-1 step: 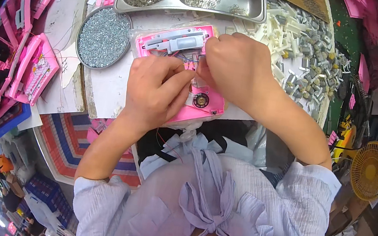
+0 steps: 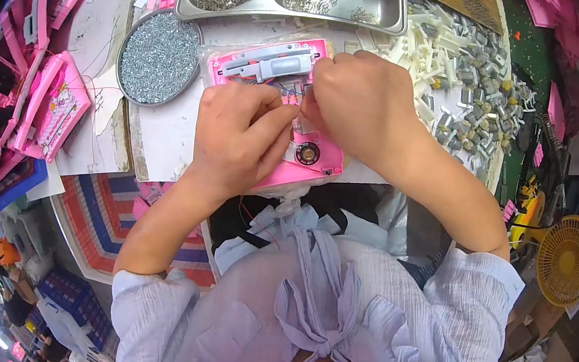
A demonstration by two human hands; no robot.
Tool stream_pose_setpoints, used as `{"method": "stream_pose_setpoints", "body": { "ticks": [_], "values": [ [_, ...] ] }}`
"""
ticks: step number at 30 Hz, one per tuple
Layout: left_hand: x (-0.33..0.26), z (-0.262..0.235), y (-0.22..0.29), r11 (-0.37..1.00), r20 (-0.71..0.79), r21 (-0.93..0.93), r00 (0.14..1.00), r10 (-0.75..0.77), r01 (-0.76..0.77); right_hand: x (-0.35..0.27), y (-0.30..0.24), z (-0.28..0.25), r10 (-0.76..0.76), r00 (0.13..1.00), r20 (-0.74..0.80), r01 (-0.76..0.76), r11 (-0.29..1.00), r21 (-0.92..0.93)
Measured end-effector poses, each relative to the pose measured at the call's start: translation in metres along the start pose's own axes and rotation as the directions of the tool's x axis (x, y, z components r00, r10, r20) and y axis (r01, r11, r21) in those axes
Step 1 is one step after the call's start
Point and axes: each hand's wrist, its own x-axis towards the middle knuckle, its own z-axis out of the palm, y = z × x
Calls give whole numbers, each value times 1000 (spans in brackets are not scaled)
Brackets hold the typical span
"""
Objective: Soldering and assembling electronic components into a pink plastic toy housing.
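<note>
A pink plastic toy housing (image 2: pixel 279 177) lies on the workbench in front of me, with its inside facing up. A grey plastic part (image 2: pixel 279 67) sits along its far edge, and a small round speaker (image 2: pixel 307 153) near its front right corner. My left hand (image 2: pixel 239 129) rests over the housing's left side, fingers bent and pinched together. My right hand (image 2: pixel 361 102) is curled over its right side, fingertips pointing in. Both sets of fingertips meet near the middle, beside thin red and blue wires (image 2: pixel 284 90). What they pinch is hidden behind the fingers.
A round dish of small screws (image 2: pixel 158 59) stands left of the housing. Behind is a metal tray (image 2: pixel 291 12) of small metal parts. White plastic pieces (image 2: pixel 425 59) and small motors (image 2: pixel 472 118) are heaped at right. Pink housings (image 2: pixel 55 107) are stacked at far left.
</note>
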Motion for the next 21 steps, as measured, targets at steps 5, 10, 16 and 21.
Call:
{"method": "stream_pose_setpoints", "body": {
  "ticks": [5,10,16,21],
  "values": [
    [13,4,0,990,-13,139,1000,23,-21,-4,1,-1,123,991,52,-126,991,51],
    [19,7,-2,978,36,198,997,63,-69,-9,0,3,278,955,99,-291,943,162],
    [18,9,0,982,61,183,998,31,-42,2,23,7,310,912,270,-391,856,339],
    [19,10,-6,996,62,84,997,36,-41,8,-11,-3,60,986,157,-54,998,-43]
  ]
}}
